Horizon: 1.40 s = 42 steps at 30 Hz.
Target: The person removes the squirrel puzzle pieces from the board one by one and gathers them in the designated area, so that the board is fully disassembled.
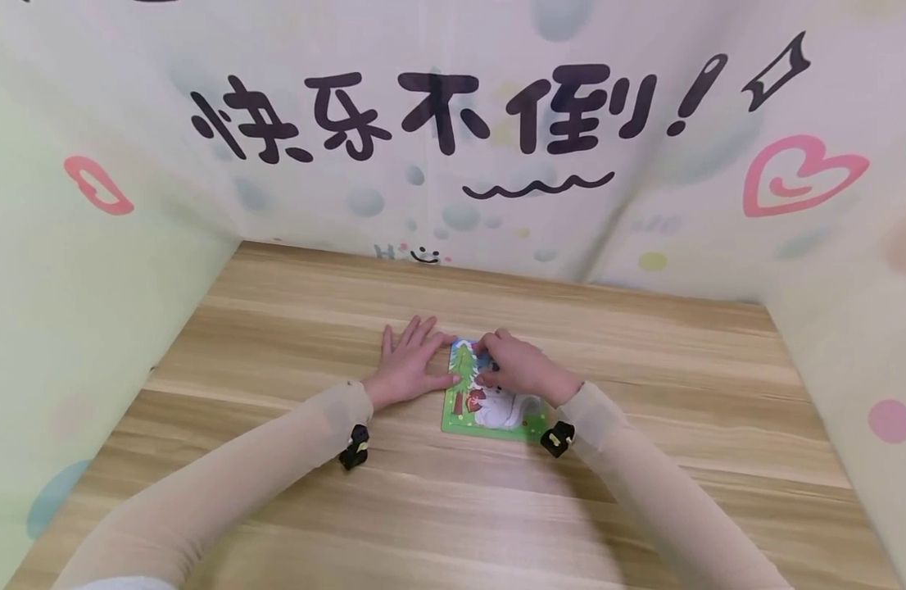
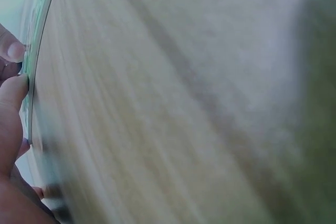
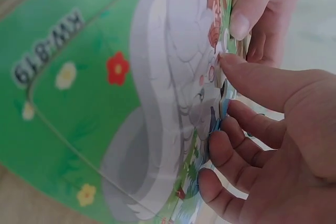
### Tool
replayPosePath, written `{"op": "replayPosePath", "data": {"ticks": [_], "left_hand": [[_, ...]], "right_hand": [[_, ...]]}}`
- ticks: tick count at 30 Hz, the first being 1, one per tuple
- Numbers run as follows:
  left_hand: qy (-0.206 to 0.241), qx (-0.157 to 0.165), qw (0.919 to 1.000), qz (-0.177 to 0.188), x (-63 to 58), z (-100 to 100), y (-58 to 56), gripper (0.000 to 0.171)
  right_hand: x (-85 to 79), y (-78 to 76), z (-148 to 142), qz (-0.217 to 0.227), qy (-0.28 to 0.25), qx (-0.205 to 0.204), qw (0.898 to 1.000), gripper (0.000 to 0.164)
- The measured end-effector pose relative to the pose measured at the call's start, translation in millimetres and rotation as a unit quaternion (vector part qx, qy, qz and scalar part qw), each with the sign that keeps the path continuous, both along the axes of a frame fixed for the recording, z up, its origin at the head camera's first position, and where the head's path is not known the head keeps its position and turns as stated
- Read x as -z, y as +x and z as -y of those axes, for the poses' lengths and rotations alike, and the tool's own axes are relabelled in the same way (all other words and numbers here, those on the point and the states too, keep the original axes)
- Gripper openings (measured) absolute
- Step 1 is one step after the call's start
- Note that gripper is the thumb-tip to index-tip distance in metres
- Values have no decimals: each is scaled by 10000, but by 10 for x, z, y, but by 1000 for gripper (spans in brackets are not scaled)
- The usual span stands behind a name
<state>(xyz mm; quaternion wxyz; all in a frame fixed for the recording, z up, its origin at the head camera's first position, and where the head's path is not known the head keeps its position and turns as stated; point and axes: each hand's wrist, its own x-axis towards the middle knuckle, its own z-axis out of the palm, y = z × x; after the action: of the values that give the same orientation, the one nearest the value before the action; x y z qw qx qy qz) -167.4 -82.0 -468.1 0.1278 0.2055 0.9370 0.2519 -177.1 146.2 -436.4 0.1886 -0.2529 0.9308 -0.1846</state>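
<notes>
A picture jigsaw puzzle (image 1: 508,412) in a green-edged tray lies flat on the wooden table, showing a grey-white squirrel and a fir tree. My left hand (image 1: 409,369) is spread at its left side, thumb on the puzzle and index fingertip at its upper left corner. Over the upper middle, my right hand (image 1: 523,367) has curled fingers and pinches a puzzle piece (image 3: 217,106) between thumb and fingertips. The right wrist view shows the piece's edge slightly raised. In the left wrist view the puzzle (image 2: 39,30) appears edge-on, with the left thumb (image 2: 14,90) against it.
The wooden table (image 1: 335,508) reaches to a printed cloth backdrop (image 1: 453,213) with black lettering at the back. Similar cloth walls stand at the left and right. A black wrist camera (image 1: 355,447) is strapped to the left sleeve, another (image 1: 558,439) to the right.
</notes>
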Motion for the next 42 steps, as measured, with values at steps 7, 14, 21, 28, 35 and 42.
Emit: {"op": "replayPosePath", "data": {"ticks": [7, 14, 21, 28, 35, 42], "left_hand": [[56, 11, 10000, -17, -32, -2, 20, 71], [9, 26, 10000, -54, -50, 1, 25, 71], [28, 25, 10000, 26, -67, 0, 31, 70], [10, 19, 10000, -5, -72, 2, 30, 70], [38, -29, 10000, -39, -24, 15, 15, 71], [155, -11, 9999, -35, -48, 5, 39, 70]], "right_hand": [[-48, 43, 20, -36, -53, 31, 10000, 47], [-23, 62, 18, -226, -280, 95, 9993, 45], [11, 87, 47, -554, 212, 16, 9982, 50], [-36, 124, 44, -861, 455, -137, 9952, 55], [-17, 180, -69, -1012, 245, -149, 9945, 52], [22, 260, -275, -1031, -83, -11, 9946, 50]]}}
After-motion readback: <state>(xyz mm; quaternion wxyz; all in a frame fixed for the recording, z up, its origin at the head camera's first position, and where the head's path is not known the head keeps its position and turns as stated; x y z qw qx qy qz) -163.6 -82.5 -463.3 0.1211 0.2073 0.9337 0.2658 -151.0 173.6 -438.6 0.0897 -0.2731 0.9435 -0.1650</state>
